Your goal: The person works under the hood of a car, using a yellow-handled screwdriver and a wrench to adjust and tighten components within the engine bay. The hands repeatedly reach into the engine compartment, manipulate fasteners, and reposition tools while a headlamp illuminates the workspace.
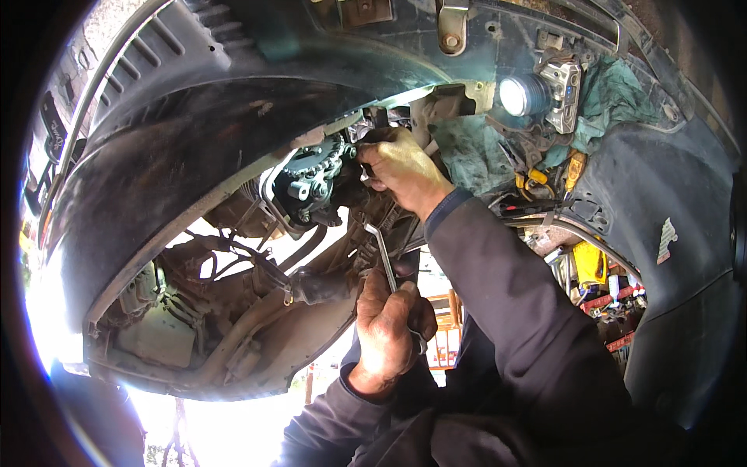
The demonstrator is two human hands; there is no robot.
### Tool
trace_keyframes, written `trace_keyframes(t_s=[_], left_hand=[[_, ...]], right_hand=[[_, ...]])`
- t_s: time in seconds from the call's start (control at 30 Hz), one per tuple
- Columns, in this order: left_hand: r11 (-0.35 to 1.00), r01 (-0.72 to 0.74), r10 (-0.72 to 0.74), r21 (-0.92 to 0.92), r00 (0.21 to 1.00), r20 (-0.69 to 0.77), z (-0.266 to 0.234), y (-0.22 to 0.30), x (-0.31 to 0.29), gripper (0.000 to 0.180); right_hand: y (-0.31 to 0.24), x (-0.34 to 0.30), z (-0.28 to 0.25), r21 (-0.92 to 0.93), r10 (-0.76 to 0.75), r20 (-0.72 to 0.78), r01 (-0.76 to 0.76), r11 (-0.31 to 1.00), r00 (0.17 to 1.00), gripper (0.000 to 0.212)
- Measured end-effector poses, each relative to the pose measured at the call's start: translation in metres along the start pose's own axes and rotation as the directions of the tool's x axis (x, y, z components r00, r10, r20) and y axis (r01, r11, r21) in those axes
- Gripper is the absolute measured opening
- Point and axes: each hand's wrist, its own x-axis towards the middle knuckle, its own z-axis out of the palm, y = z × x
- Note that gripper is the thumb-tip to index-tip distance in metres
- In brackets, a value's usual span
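Much of what you are working on is lost in shadow: the dark wheel-arch liner point(194, 132) curves over the top and left, and glare from the bright ground at the lower left washes out the bottom of the underbody. Your right hand point(401, 167) is raised into the engine bay, fingers curled tight against the toothed sprocket and chain assembly point(315, 179); what it pinches there is hidden behind your knuckles, so you cannot tell from here whether it grips a fastener or just steadies the part. Your left hand point(389, 331) sits lower, clenched round the shank of a slim metal wrench point(383, 253) that rises toward the assembly; its upper end bends away and the head is too small and dark to make out. A lit work lamp point(537, 93) hangs at the upper right, beside a crumpled green rag point(615, 97) tucked into the bodywork. Further right and below, an opening in the panel shows a cluttered space holding a yellow container point(590, 265) and red and white items, cut off by the panel edge and too jumbled to name.
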Motion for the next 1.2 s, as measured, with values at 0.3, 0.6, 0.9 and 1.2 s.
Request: trace_keyframes(t_s=[0.3, 0.6, 0.9, 1.2], left_hand=[[0.998, -0.055, 0.055, 0.002, 0.998, -0.032, -0.008, -0.017, -0.011, 0.021], [0.996, -0.087, 0.085, -0.029, 0.995, -0.049, -0.027, -0.025, -0.026, 0.026], [0.995, -0.081, 0.083, -0.064, 0.996, 0.04, -0.032, -0.023, -0.016, 0.023], [0.993, -0.096, 0.097, -0.064, 0.995, 0.011, -0.02, -0.019, -0.008, 0.044]], right_hand=[[-0.031, -0.044, 0.022, -0.33, -0.185, -0.268, 0.091, 0.94, 0.945, 0.024], [-0.051, -0.044, 0.054, -0.757, -0.743, 0.162, 0.565, 0.328, 0.649, 0.009], [-0.052, -0.045, 0.054, -0.744, -0.758, 0.163, 0.584, 0.326, 0.631, 0.009], [-0.049, -0.046, 0.055, -0.753, -0.747, 0.118, 0.549, 0.363, 0.654, 0.009]])
